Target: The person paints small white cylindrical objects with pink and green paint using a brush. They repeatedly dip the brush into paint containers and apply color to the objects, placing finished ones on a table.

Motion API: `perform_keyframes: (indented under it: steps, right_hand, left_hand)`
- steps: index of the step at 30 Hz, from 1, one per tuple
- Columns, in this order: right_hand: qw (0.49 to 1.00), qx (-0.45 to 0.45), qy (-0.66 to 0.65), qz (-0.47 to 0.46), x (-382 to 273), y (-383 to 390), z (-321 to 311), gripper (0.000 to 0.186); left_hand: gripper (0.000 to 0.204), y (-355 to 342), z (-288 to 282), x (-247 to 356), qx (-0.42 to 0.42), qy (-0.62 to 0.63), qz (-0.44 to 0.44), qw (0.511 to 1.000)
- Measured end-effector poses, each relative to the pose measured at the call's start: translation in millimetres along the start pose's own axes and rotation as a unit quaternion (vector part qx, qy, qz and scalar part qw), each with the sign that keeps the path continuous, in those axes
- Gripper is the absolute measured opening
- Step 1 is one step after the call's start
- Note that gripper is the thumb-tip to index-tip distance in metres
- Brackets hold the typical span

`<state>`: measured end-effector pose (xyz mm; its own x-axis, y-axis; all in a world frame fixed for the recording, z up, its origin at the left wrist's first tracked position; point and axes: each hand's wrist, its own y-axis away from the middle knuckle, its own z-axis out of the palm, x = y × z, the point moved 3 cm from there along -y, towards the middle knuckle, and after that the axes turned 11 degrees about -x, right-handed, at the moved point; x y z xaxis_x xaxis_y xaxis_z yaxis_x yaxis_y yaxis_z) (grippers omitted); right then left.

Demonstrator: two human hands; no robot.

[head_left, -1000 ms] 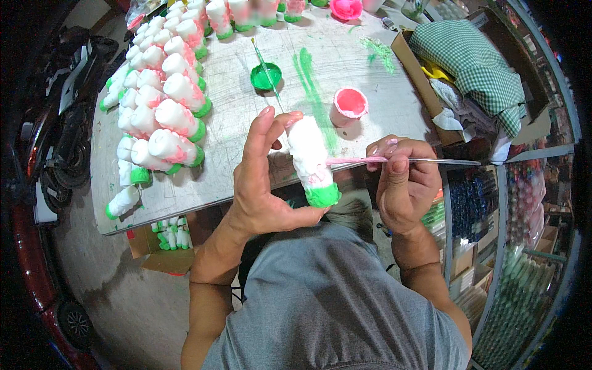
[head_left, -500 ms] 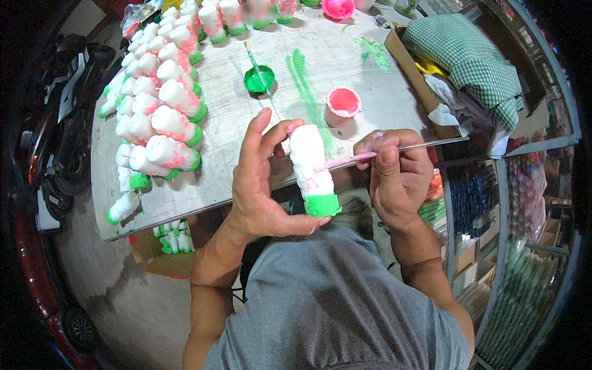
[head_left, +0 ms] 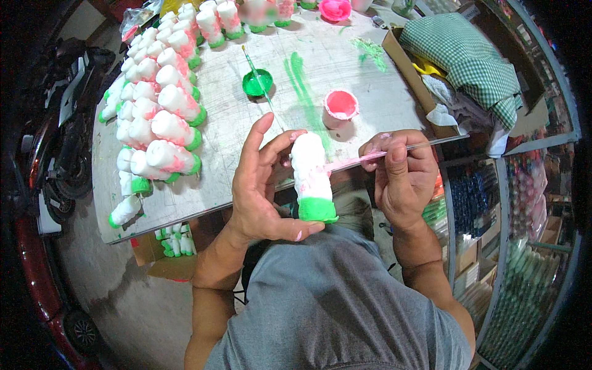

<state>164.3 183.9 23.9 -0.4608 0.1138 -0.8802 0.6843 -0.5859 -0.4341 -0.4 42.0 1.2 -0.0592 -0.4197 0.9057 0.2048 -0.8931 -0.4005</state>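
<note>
Lower and more upright now, the white pillar (head_left: 310, 176) is between left hand (head_left: 254, 198) and right hand (head_left: 404, 177).
The left, curved wide, holds it by both ends, thumb below, fingertips above; the right pinches a brush (head_left: 354, 162) touching its side. It seems light, stiff, maybe fragile; ends are the better hold, as fresh paint could slip. Beyond, the bench (head_left: 222, 126) carries a pink cup (head_left: 337, 123); shelves (head_left: 502, 200) stand at right.
</note>
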Motion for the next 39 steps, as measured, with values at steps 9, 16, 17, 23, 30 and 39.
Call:
perform_keyframes:
  steps: [9, 16, 17, 23, 30, 39]
  right_hand:
    - [1.0, -0.001, 0.002, 0.006, 0.2, -1.4, 0.6, 0.023]
    - [0.999, 0.001, 0.043, 0.002, -1.3, -4.6, 0.8, 0.023]
    - [0.999, -0.016, 0.034, -0.004, -1.5, -5.8, 2.3, 0.022]
    - [0.996, -0.04, 0.075, -0.019, -3.5, -1.5, 5.9, 0.021]
    - [0.986, -0.084, 0.137, -0.053, -12.7, -3.8, 10.7, 0.018]
    - [0.93, -0.183, 0.249, -0.201, -21.8, -0.9, 17.4, 0.008]
  left_hand:
    - [0.145, 1.5, -0.5, -1.8, 0.003, 0.039, -0.009, 0.999]
    - [0.139, -0.3, -6.1, 11.5, 0.002, -0.21, 0.036, 0.977]
    - [0.137, -0.8, -6.4, 15.3, 0.006, -0.268, 0.04, 0.962]
    - [0.13, -1.8, -2.1, 24.9, -0.007, -0.333, 0.057, 0.941]
    - [0.125, 0.6, -0.2, 28.8, -0.031, -0.362, 0.073, 0.929]
    - [0.13, 3.8, -2.6, 29.0, -0.027, -0.367, 0.064, 0.927]
